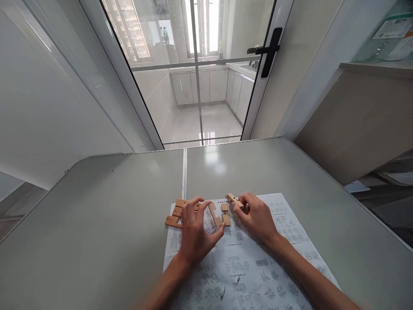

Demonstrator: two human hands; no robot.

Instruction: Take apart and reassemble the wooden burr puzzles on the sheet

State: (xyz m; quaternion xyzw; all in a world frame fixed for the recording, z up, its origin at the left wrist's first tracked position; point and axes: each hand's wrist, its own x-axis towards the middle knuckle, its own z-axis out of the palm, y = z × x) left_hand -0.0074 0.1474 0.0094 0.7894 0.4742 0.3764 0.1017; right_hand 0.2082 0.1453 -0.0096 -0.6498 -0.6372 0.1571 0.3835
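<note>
My left hand [195,230] spans a light notched wooden puzzle piece [214,216] lengthwise, index fingertip at its far end and thumb at its near end. Just right of that piece lies another notched wooden piece [226,220], on the paper and apart from my fingers. My right hand [258,215] pinches a wooden puzzle piece [231,198] near the top edge of the printed sheet [235,258]; my fingers hide part of it. Left of and partly behind my left hand are several darker, numbered wooden pieces [173,221].
The sheet of printed diagrams lies on a grey-green table [129,237] with a seam [185,172] down its far half. Beyond the table's far edge stands a glass door with a black handle [269,51]. A brown panel [355,120] rises at the right.
</note>
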